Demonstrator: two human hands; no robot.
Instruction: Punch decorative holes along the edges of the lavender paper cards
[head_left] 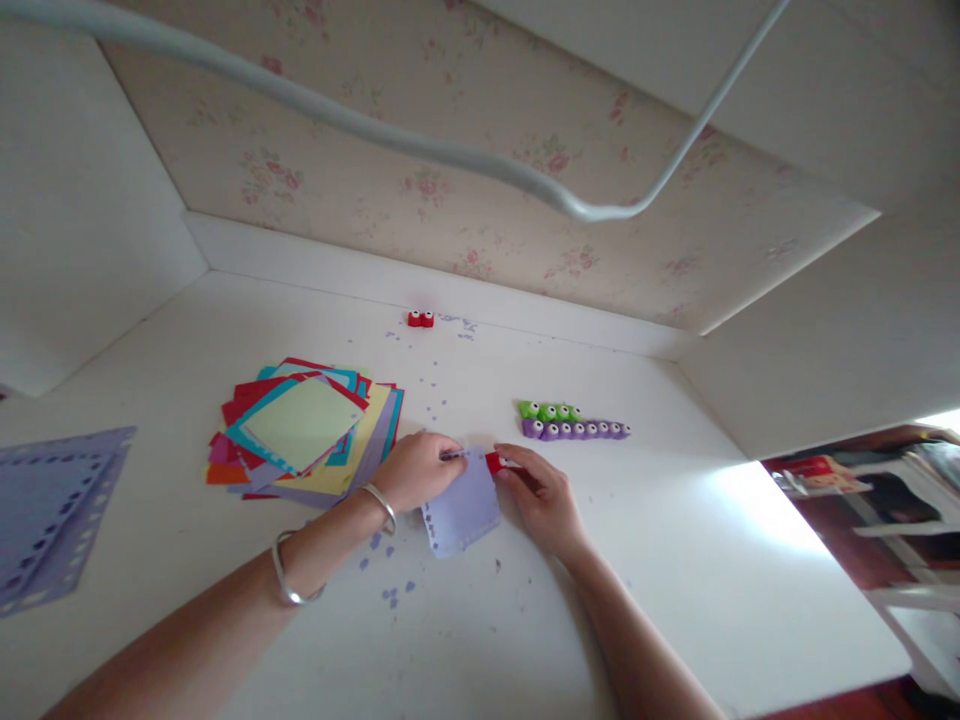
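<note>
A small lavender sheet of paper (463, 510) lies between my hands, with punched shapes along its edges. My left hand (424, 468) is closed on its upper left edge, fingertips pinching the paper. In my right hand (541, 495) is a small red paper punch (493, 462), gripped at the sheet's upper right corner. Whether the punch is pressed down cannot be seen. Lavender paper bits (390, 597) are scattered on the white desk near the sheet.
A stack of coloured paper (307, 425) lies to the left, larger punched lavender sheets (56, 510) farther left. Green punches (553, 411) and purple punches (574, 430) stand in rows at right. Two red punches (421, 319) sit near the back wall. A pale cable (420, 150) crosses above.
</note>
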